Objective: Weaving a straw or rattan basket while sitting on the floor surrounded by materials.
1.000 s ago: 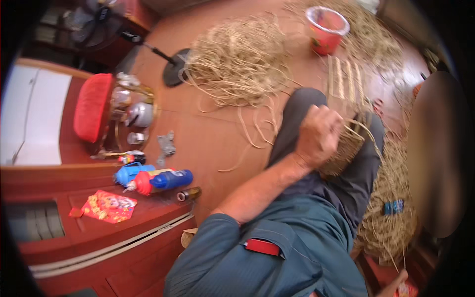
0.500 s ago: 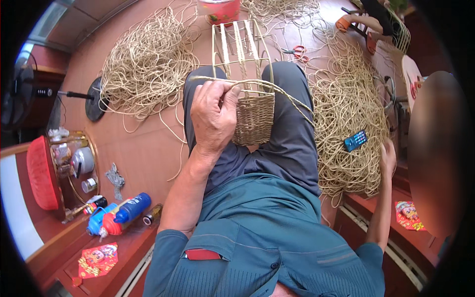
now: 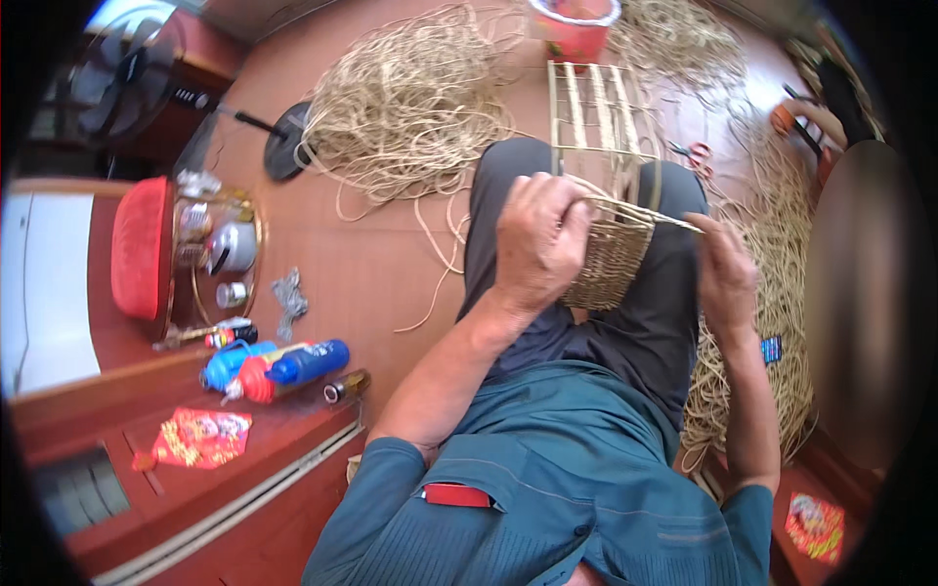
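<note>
On the far left, a blue bottle (image 3: 310, 362) lay on the red surface (image 3: 88, 418), and a loose heap of cord (image 3: 410, 98) covered the floor beyond. My left forearm (image 3: 467, 352) slanted up and inward, the elbow bent, over my left thigh. My left hand (image 3: 540, 239) was back-up, its fingers curled closed around a strand (image 3: 650, 212) at the basket's edge. The half-woven basket (image 3: 608, 269) stood between my knees, its woven part toward me and its bare frame reaching away. The strand ran taut across it to my right hand (image 3: 728, 275), whose bent fingers pinched it narrowly at the tips. My right forearm (image 3: 750, 391) rose nearly straight from the elbow, beside a second cord heap (image 3: 711, 391) with a phone (image 3: 771, 349) on it.
</note>
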Action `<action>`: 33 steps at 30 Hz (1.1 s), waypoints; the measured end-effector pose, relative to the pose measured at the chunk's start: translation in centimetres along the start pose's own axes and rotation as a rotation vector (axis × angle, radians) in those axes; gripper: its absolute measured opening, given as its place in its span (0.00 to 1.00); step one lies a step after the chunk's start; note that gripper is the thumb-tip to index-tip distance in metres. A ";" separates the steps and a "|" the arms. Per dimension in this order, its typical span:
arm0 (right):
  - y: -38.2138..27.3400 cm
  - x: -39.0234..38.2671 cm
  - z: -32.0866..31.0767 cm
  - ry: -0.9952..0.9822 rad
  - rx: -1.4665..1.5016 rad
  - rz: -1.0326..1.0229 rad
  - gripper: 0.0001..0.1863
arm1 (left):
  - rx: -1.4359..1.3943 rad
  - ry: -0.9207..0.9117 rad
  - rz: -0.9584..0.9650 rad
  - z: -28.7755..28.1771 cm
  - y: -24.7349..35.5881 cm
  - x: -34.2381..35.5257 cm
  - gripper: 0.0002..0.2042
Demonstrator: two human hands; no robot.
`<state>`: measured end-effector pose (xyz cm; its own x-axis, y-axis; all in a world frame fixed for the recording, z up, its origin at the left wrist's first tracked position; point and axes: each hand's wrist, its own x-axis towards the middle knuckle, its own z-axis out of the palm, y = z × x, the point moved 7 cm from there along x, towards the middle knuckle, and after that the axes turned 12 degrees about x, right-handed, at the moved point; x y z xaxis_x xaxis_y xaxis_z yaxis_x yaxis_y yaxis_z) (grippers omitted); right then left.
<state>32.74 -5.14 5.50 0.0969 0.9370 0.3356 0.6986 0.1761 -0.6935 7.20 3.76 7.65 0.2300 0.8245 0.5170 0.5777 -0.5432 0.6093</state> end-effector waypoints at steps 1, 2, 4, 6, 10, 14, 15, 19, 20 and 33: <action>0.6 0.4 -1.5 0.062 -0.111 -0.110 0.15 | 0.008 0.006 -0.009 -0.5 -0.1 -0.1 0.04; 3.4 0.6 -2.8 0.014 -0.282 0.113 0.16 | 0.013 0.007 -0.019 -0.7 -0.1 -0.1 0.04; 6.8 0.5 -4.9 -0.133 -0.635 0.410 0.18 | 0.013 0.025 -0.045 -1.3 -0.1 -0.3 0.05; 4.3 0.9 -5.9 0.009 -0.661 0.133 0.20 | 0.015 0.038 -0.062 -1.9 -0.2 -0.4 0.05; -1.6 -0.2 -1.7 -0.017 0.044 0.023 0.21 | -0.009 0.055 -0.071 -2.6 -0.4 -0.6 0.06; -6.7 0.7 4.2 -0.046 0.188 -0.087 0.17 | -0.053 0.082 -0.093 -3.3 -1.1 -0.8 0.05; -6.8 1.1 4.9 -0.044 0.210 -0.027 0.17 | -0.071 0.077 -0.105 -3.3 -1.2 -0.9 0.05; -5.9 2.4 6.8 -0.071 0.295 0.112 0.18 | -0.102 0.084 -0.123 -3.5 -1.7 -0.9 0.06; -5.2 2.7 7.3 -0.100 0.393 0.189 0.18 | -0.112 0.071 -0.139 -3.4 -2.0 -0.8 0.06; -5.8 8.4 9.9 0.014 0.762 0.388 0.27 | -0.210 0.210 -0.135 -7.3 -3.5 4.1 0.08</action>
<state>22.51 4.66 6.05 0.2428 0.9700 -0.0101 -0.0526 0.0028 -0.9986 0.37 7.89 12.00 -0.0171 0.8522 0.5230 0.4127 -0.4704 0.7800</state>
